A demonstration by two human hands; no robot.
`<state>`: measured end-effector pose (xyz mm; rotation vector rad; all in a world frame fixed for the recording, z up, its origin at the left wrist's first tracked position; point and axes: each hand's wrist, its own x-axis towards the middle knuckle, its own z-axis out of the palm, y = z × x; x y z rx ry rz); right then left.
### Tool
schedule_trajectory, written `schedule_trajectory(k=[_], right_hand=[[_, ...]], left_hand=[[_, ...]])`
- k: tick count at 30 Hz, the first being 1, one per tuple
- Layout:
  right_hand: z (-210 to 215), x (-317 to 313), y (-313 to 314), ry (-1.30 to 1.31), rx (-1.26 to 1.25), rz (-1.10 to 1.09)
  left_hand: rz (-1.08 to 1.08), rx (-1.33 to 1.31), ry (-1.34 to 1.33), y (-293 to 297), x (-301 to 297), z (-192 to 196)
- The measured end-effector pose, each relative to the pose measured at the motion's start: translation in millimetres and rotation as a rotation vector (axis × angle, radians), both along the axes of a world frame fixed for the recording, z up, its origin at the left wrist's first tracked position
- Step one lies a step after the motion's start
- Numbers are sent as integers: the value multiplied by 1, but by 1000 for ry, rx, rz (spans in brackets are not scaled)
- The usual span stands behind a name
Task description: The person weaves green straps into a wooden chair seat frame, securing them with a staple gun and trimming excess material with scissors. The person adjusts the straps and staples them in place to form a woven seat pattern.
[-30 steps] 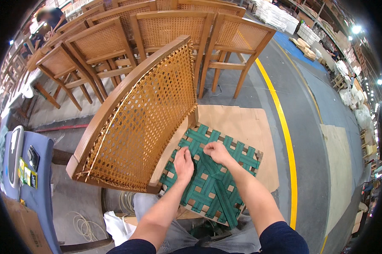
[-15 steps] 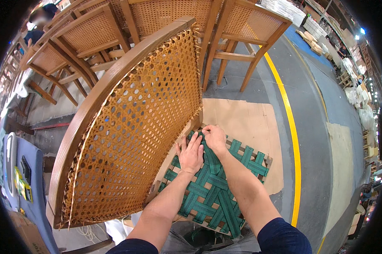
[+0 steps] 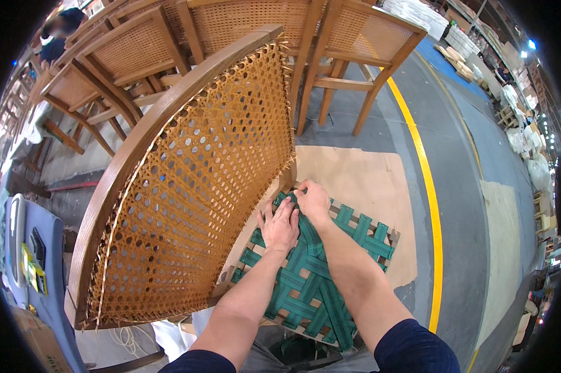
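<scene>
In front of me is a wooden chair with a caned back (image 3: 193,180) rising on the left. Green webbing straps (image 3: 305,270) are woven across its seat frame, with gaps between them. My left hand (image 3: 279,225) lies on the webbing with its fingers spread, pressing near the far edge of the seat. Just right of it, my right hand (image 3: 312,199) has its fingers closed on a green webbing strap (image 3: 310,236) at the seat's far rail, close to the chair back. The strap's far end is hidden under my fingers.
Several caned chairs (image 3: 349,37) stand in a row beyond. Cardboard (image 3: 361,174) lies on the floor under the chair. To the right runs a yellow floor line (image 3: 424,168). At the left is a blue padded surface (image 3: 50,248) with tools. A person (image 3: 59,37) is at far left.
Both hands stay at the far edge of the seat. The right hand has shifted slightly left, and its fingers have moved a little over the strap. The chair back has tilted very slightly left.
</scene>
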<state>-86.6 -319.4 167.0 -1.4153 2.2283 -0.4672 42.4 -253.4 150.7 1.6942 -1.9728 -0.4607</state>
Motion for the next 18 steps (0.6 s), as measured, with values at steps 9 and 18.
schedule_trajectory(k=[9,18], right_hand=[[43,-112,167,-683,-561,-285],[84,-171,648,134,-51,-1255]], left_hand=[[-30,24,-100,2,-2,-5],[-123,-43,-90,9,-14,0]])
